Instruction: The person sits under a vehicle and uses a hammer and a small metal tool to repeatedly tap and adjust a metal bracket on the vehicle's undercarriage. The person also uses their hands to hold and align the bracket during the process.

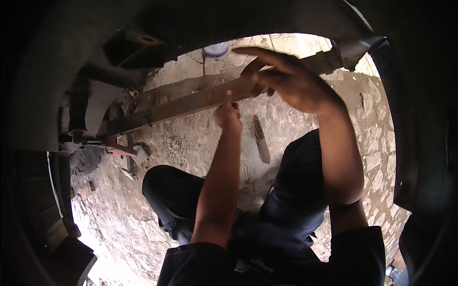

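A long rusty metal bar (191, 102) runs diagonally under the dark underside of a vehicle. My left hand (227, 112) is at its lower edge, one finger raised against it and the others curled; whether they hold anything is hidden. My right hand (286, 83) is over the bar's right part, fingers spread and bent, the uppermost stretched out; some fingertips are at or behind the bar, and contact is unclear. Below the bar, between my hands, what looks like a wire brush (262, 143) lies on the rough floor.
A red metal support (119, 148) stands under the left end of the bar, near a black cylindrical part (78, 112). A pale container (215, 51) sits beyond the bar. Dark body panels (33, 190) surround the view. My bent legs (171, 190) rest below my hands.
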A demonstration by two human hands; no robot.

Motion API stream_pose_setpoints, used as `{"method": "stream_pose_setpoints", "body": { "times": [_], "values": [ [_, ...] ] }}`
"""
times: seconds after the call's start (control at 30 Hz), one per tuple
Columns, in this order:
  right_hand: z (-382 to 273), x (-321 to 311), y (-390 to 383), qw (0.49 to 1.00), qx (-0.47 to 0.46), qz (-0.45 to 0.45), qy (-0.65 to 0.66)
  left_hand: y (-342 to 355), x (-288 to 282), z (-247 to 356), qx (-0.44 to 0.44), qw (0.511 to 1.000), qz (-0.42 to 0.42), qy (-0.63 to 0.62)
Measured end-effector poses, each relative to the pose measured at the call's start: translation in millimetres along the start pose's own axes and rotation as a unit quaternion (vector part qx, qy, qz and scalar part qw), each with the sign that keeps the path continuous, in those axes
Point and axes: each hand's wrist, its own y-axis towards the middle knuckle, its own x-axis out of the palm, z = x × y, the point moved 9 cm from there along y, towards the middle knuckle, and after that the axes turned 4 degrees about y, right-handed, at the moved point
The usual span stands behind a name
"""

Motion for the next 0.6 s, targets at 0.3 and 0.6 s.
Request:
{"method": "stream_pose_setpoints", "body": {
  "times": [0.3,0.6],
  "values": [
    [13.7,-25.4,-13.0,0.993,0.028,0.082,0.081,-45.4,50.0,-7.2,-0.083,0.994,-0.057,-0.031],
    [2.0,-34.4,-23.1,0.992,0.032,0.109,0.053,-1.3,-26.7,20.4,-0.071,0.994,-0.034,-0.079]
  ]
}}
